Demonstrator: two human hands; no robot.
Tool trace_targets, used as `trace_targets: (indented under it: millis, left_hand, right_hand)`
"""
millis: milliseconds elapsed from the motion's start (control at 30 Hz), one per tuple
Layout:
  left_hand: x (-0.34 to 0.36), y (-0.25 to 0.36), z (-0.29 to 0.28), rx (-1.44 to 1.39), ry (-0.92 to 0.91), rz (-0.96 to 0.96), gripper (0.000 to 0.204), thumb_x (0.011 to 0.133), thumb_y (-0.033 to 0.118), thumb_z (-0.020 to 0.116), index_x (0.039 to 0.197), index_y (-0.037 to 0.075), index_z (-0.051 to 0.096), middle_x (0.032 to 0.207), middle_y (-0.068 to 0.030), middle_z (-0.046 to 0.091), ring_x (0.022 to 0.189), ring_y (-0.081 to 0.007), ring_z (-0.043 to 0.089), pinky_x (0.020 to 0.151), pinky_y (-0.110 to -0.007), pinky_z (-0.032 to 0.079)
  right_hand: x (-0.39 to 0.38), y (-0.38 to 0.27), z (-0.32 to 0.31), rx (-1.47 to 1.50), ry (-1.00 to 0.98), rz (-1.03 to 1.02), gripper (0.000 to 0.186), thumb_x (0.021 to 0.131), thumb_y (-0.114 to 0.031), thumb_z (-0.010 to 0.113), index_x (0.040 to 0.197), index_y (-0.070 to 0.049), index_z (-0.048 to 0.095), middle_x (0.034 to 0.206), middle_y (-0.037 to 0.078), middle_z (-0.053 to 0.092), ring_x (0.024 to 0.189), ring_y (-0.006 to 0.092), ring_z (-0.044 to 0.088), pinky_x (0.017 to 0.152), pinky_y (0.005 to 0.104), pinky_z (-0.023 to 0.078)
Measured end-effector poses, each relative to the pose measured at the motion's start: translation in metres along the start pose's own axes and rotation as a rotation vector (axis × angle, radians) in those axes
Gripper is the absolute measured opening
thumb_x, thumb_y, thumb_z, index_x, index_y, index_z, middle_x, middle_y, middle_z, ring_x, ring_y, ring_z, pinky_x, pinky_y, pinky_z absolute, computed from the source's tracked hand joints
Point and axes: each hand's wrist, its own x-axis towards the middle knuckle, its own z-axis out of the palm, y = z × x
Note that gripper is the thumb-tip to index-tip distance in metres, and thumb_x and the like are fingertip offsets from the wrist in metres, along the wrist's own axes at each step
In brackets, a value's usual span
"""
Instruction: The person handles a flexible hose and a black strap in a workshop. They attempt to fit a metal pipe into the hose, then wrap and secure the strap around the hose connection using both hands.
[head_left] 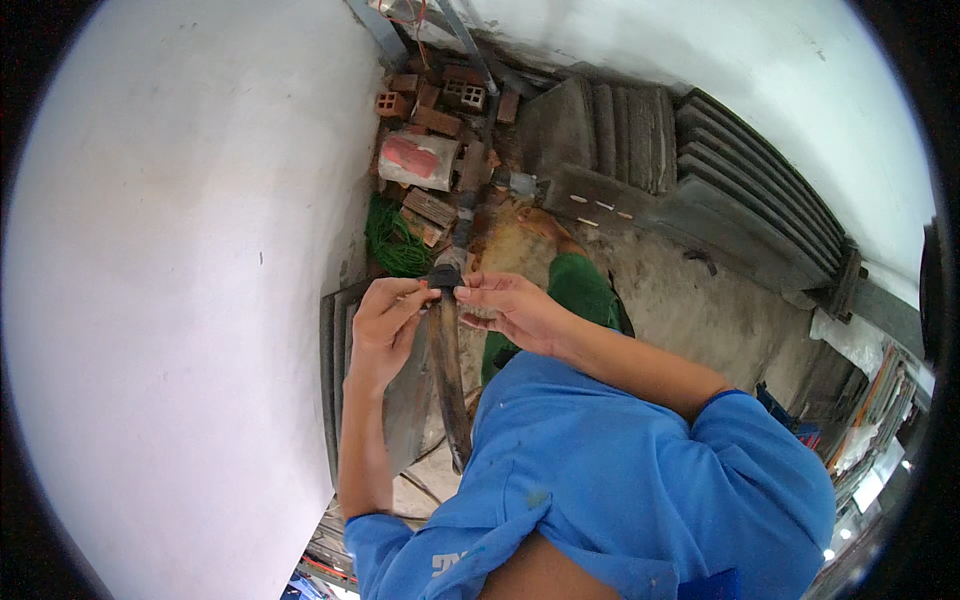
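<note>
A long brownish bar [446,380], wooden or rusty, stands in front of me, its lower end beside my blue shirt. Around its upper end sits a black band [445,277], perhaps tape or rubber; which one I cannot tell. My left hand [385,318] pinches the band's left edge, with a small red spot at the fingertips. On the other side, the thumb and forefinger of my right hand [518,312] press on its right edge, and the other fingers curl below. A greyish piece [452,257] shows just beyond the band.
A white wall [190,260] rises close on my left. Bricks [437,120], a pale sack [418,160] with a red patch and green cord [397,240] lie ahead. Dark slabs [755,170] lean along the far wall. More panels [340,350] stand beside my left arm.
</note>
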Motion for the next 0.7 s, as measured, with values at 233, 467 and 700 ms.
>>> trace_targets:
  millis: [233,467,700]
  left_hand:
    - [0.023,0.009,-0.021,0.153,-0.235,0.09,0.029,0.08,-0.006,0.074,0.105,0.008,0.076,0.101,-0.0086,0.068,0.093,-0.0256,0.066,0.077,-0.036,0.055]
    - [0.051,-0.005,-0.024,-0.049,-0.331,-0.083,0.022,0.081,-0.002,0.078,0.1,0.009,0.078,0.09,-0.0075,0.07,0.078,-0.0227,0.068,0.069,-0.032,0.054]
    - [0.065,0.001,-0.022,-0.078,-0.427,-0.063,0.018,0.079,-0.001,0.079,0.095,0.007,0.079,0.086,-0.0073,0.07,0.075,-0.0204,0.068,0.066,-0.032,0.053]
  right_hand:
    - [-0.001,-0.004,0.001,0.046,0.012,0.049,0.014,0.099,-0.017,0.07,0.111,-0.01,0.068,0.106,-0.002,0.068,0.102,0.01,0.063,0.098,0.0342,0.051]
    - [0.006,0.004,-0.002,-0.201,-0.014,-0.312,0.013,0.096,-0.011,0.072,0.108,-0.006,0.07,0.103,-0.002,0.069,0.098,0.0092,0.063,0.091,0.0276,0.05]
    - [0.012,0.004,-0.006,-0.014,-0.085,-0.279,0.01,0.095,-0.008,0.073,0.105,-0.005,0.07,0.097,-0.004,0.066,0.094,0.0093,0.062,0.088,0.0248,0.047]
